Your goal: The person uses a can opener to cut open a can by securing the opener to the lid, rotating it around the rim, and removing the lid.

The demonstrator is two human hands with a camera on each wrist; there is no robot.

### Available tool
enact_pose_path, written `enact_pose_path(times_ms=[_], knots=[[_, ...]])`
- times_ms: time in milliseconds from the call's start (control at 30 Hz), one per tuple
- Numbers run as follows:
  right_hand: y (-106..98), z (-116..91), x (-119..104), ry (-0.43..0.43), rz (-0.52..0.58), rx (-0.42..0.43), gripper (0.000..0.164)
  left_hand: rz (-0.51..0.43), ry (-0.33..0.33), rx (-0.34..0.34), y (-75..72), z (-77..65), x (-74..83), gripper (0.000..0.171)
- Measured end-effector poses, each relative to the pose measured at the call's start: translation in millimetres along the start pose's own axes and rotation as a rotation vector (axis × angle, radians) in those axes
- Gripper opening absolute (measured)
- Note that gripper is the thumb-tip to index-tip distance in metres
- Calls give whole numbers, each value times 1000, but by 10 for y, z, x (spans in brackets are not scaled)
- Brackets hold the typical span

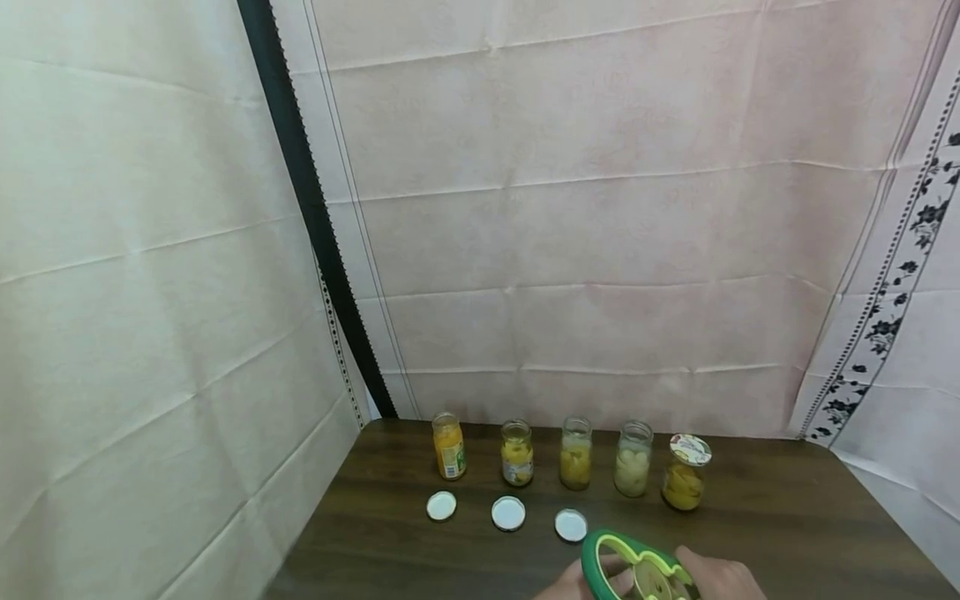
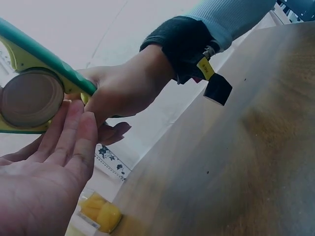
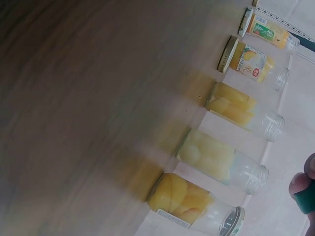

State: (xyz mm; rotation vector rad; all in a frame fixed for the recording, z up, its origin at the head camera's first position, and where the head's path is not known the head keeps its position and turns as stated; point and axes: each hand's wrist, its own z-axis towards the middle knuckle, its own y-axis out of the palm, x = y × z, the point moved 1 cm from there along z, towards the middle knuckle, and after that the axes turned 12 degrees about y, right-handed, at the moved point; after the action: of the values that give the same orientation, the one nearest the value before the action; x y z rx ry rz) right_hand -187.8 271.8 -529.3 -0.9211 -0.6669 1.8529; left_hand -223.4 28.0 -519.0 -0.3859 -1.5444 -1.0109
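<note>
My right hand (image 1: 722, 577) grips the handle end of a green and yellow jar opener (image 1: 600, 568) low in the head view. A round jar lid (image 2: 32, 97) sits between the opener's toothed inner edges, its inside facing the left wrist camera. My left hand (image 2: 47, 182) is palm up with fingers nearly straight, the fingertips right at the lid and the opener's edge. Part of the left hand shows through the opener's loop in the head view. In the right wrist view only fingers (image 3: 299, 183) and a bit of green handle appear.
Along the back of the brown table (image 1: 375, 550) stand several jars of fruit, including a lidless pale-fruit jar (image 1: 633, 460) and, at the right end, a lidded jar (image 1: 684, 473). Three white lids lie before them: left (image 1: 441, 505), middle (image 1: 508, 512), right (image 1: 571, 525). Cloth (image 1: 585, 225) hangs behind.
</note>
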Motion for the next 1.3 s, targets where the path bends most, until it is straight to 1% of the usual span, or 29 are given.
enact_pose_path(times_ms=[133, 367, 533, 700, 767, 833, 933, 967, 1000, 1100, 1200, 1300], knots=[[2, 12, -5, -42, 37, 49, 54, -20, -10, 7, 10, 4, 10, 64], [30, 25, -16, -44, 86, 70, 51, -28, -14, 53, 28, 2, -16, 65], [54, 24, -25, -62, 100, 95, 51, -46, -8, 47, 20, -3, -20, 63], [49, 40, -34, -80, 116, 116, 49, -66, 10, -7, 17, 7, 0, 62], [36, 54, -41, -82, 107, 136, 45, -71, 10, -21, 4, 20, 6, 63], [3, 68, -38, -61, 103, 143, 46, -52, 23, -16, -12, 48, 4, 60], [-72, 93, -8, -7, 102, 140, 52, -36, 42, -17, -56, 83, -6, 54], [-101, 103, 12, 6, 108, 135, 55, -38, 48, -25, -73, 92, -7, 52], [-126, 114, 35, 15, 103, 134, 54, -39, 58, -39, -91, 95, -2, 51], [-190, 153, 119, -11, 71, 163, 44, -56, 71, -89, -165, 62, 45, 50], [-253, 176, 217, -34, 22, 206, 40, -17, 118, -133, -242, 8, 119, 53], [-318, 174, 306, -7, -9, 223, 40, 35, 146, -144, -318, -51, 162, 55]])
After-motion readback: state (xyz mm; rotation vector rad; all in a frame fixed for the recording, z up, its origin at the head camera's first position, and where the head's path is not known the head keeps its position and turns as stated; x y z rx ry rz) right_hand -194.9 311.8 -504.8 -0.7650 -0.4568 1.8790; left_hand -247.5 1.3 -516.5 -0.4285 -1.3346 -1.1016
